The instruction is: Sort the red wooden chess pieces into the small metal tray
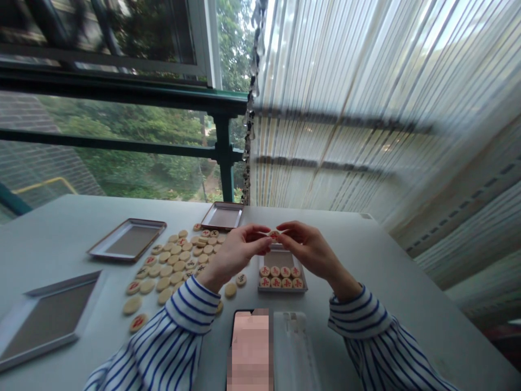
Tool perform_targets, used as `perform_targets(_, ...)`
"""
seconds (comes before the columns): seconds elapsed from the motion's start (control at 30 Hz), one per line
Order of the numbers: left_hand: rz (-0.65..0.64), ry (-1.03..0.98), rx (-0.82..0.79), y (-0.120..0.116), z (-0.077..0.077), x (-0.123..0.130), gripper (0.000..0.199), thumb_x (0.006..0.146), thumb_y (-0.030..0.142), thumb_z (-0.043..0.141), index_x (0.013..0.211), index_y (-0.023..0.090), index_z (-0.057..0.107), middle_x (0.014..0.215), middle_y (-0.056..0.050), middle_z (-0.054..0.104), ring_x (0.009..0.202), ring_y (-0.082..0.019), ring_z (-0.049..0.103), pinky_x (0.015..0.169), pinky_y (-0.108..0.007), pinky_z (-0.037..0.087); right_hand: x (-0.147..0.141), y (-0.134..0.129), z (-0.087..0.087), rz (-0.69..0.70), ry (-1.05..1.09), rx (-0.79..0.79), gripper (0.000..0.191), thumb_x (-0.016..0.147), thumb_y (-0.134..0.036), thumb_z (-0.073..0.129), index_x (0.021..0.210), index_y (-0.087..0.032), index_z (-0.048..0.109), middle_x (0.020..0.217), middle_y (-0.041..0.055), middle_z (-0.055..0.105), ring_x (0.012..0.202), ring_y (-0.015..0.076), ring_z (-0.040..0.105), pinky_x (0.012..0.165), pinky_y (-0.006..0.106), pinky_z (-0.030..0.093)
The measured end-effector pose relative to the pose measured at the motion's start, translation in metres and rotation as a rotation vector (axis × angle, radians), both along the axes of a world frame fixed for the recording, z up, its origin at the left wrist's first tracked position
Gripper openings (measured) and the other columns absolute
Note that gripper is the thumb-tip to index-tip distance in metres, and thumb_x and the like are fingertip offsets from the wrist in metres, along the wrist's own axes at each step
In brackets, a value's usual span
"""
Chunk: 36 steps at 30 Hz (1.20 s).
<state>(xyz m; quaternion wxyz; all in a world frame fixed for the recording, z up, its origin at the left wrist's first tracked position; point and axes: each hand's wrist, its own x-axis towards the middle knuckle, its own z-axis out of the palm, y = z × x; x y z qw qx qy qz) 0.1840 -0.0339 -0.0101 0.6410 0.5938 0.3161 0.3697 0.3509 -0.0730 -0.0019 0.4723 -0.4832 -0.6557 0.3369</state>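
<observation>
Phone [251, 350] at six o'clock lies nearest. Beyond it, left hand [240, 250] and right hand [307, 247] each pinch one red-marked disc [274, 235] between thumb and fingers, near the twelve o'clock edge of a tray [283, 290]. Eight discs [286, 283] fill its six o'clock side; loose discs [179, 266] spread towards nine.

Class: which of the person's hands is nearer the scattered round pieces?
Left. The left hand overlaps the right side of the scattered round pieces in view; the right hand is farther, by the tray of red-marked pieces.
</observation>
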Motion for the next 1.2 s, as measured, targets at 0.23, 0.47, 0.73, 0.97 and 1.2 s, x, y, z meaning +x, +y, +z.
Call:
perform_targets(0.23,-0.003,0.006,0.007,-0.0003,0.0016,0.0,0.031,0.07,0.031,0.066,0.094,0.013,0.06,0.085,-0.007,0.066,0.071,-0.012,0.06,0.068,-0.027,0.046,-0.0018,-0.0007,0.0006,0.006,-0.022,0.005,0.024,0.078,-0.034,0.056,0.093,-0.016,0.057,0.081,0.0068,0.067,0.073,0.015,0.062,0.066,0.03,0.051)
perform_targets(0.47,0.013,0.014,0.02,-0.0001,0.0032,-0.0008,0.028,0.069,0.027,0.067,0.092,0.013,0.062,0.085,-0.006,0.067,0.072,-0.012,0.059,0.069,-0.026,0.047,-0.0004,-0.0022,0.0015,0.033,-0.061,0.003,0.022,0.079,-0.033,0.055,0.093,-0.017,0.059,0.082,0.0054,0.067,0.073,0.0139,0.062,0.064,0.029,0.049)
perform_targets(0.73,-0.004,0.056,0.038,-0.0021,0.006,-0.0014,0.029,0.07,0.027,0.065,0.095,0.013,0.063,0.092,-0.008,0.067,0.078,-0.014,0.059,0.071,-0.026,0.046,-0.0005,-0.0013,0.0036,-0.011,-0.107,0.046,0.023,0.079,-0.035,0.055,0.089,-0.015,0.061,0.084,0.0064,0.066,0.074,0.0142,0.061,0.067,0.03,0.049)
perform_targets(0.97,0.015,0.049,0.035,-0.0006,0.0027,-0.0012,0.032,0.069,0.029,0.065,0.097,0.013,0.059,0.084,-0.006,0.066,0.073,-0.013,0.059,0.07,-0.029,0.047,0.0002,-0.0015,0.0024,-0.013,-0.119,0.038,0.019,0.078,-0.032,0.055,0.086,-0.015,0.062,0.082,0.0059,0.066,0.073,0.0142,0.061,0.068,0.031,0.05)
perform_targets(1.2,0.045,0.056,0.028,-0.0015,0.0059,-0.0004,0.03,0.07,0.027,0.065,0.095,0.013,0.059,0.083,-0.006,0.066,0.072,-0.013,0.059,0.07,-0.029,0.047,0.0002,-0.0008,-0.0012,0.027,-0.07,0.007,0.02,0.078,-0.031,0.056,0.091,-0.016,0.06,0.082,0.006,0.066,0.074,0.0144,0.062,0.069,0.031,0.052)
